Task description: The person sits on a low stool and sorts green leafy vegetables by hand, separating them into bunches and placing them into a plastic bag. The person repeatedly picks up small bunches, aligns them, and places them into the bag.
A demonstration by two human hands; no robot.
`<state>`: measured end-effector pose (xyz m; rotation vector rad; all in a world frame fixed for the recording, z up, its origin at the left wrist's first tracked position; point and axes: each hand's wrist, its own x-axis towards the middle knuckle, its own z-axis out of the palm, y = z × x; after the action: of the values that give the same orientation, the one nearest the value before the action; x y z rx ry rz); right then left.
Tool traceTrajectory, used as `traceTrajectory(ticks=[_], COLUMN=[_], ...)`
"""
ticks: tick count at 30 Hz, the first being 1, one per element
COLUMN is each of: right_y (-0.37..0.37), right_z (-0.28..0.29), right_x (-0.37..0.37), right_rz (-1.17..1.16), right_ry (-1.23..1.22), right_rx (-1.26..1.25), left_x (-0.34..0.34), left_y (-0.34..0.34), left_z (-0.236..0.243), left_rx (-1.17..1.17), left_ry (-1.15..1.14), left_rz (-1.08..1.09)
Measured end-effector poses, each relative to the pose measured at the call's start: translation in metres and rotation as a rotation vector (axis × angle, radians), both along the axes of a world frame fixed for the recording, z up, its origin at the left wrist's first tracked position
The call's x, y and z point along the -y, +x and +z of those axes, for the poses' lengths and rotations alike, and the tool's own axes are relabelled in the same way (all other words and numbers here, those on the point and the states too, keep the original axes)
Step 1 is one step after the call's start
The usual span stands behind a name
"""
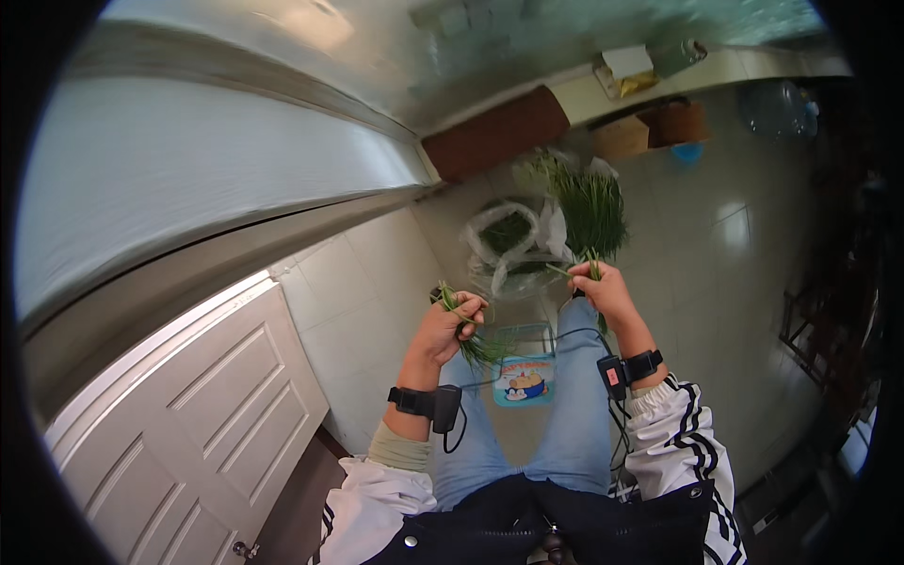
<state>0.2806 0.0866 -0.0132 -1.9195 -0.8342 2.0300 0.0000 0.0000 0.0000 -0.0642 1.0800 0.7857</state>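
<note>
My left hand (pixel 452 325) is closed around a small bunch of thin green stems (pixel 485 348), with long leaves hanging down beside my left knee. My right hand (pixel 598 287), near my right knee, pinches a few green stalks. Beyond both hands, on the tiled floor, lie clear plastic bags (pixel 499 235) of greens and a large pile of long green shoots (pixel 589 207). A small light-blue seat (pixel 523 381) with a cartoon picture shows between my legs.
A panelled white door (pixel 188 414) stands at the left. A brown board (pixel 494 132) lies along the far ledge (pixel 574 99), near cardboard boxes (pixel 621 137), a blue bowl (pixel 687 151) and a clear plastic jug (pixel 777 113). Dark furniture (pixel 796 330) is at the right.
</note>
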Motion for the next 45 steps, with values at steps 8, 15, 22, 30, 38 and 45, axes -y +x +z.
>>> traceTrajectory(ticks=[8, 15, 22, 30, 38, 45], right_y=[0.103, 0.133, 0.12, 0.12, 0.174, 0.206], right_z=[-0.523, -0.856, -1.052, -1.095, -1.048, -0.875], right_x=[-0.051, -0.034, -0.029, -0.018, 0.085, 0.336], right_rz=[-0.221, -0.305, -0.321, -0.375, -0.417, -0.351], right_ry=[-0.123, -0.208, -0.236, -0.201, 0.036, 0.193], right_rx=[-0.139, -0.207, -0.192, -0.176, -0.271, -0.417], left_x=[-0.051, -0.052, -0.034, -0.034, 0.08, 0.327], left_y=[0.13, 0.168, 0.16, 0.107, 0.143, 0.211], left_z=[-0.515, -0.865, -1.069, -1.103, -1.033, -0.861], left_rx=[-0.082, -0.1, -0.111, -0.351, -0.363, -0.474], left_ry=[-0.107, -0.182, -0.153, -0.084, 0.096, 0.361], left_rz=[0.037, -0.009, -0.187, -0.231, -0.113, -0.186])
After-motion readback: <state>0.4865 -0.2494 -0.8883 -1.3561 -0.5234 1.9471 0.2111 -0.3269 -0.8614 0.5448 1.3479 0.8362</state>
